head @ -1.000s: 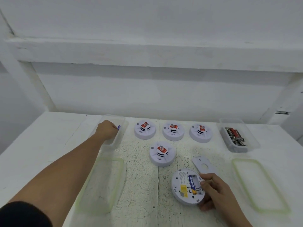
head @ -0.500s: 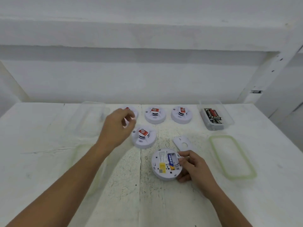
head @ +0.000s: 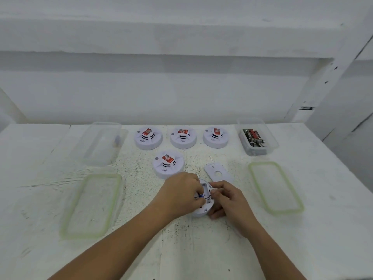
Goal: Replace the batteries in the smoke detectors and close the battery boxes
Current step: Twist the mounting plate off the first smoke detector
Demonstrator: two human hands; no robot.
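Left hand (head: 181, 196) has come back from the far-left container and now sits over the upturned detector (head: 203, 201), fingers curled around a small blue-labelled battery (head: 200, 196) at the open battery bay. Right hand (head: 228, 201) is unmoved in role: thumb and fingers closed on the detector's right rim, bracing it flat on the worktop (head: 201, 249). Whether the battery is seated or just resting in the slot, cannot tell; the left fingers cover most of it.

Handling, as a judgement: detector is a light, stiff plastic shell, likely to skate on the painted top, so hold it by the rim as now. Battery is small, smooth and easy to fumble; pinch it along its sides and press it in end-first against the spring contact. Loose back cover (head: 218, 175) lies just beyond the right hand (thin plastic, clips probably fragile).

Count:
- Detectors: five. One in work, one (head: 168, 165) just behind it, three in a back row (head: 148, 137), (head: 183, 137), (head: 216, 136), all four dome-up.
- Clear containers: two. Left one (head: 101, 142) near-empty, right one (head: 256, 138) holding a heap of batteries.
- Green-edged lids: two, (head: 91, 205) and (head: 275, 186), both off.
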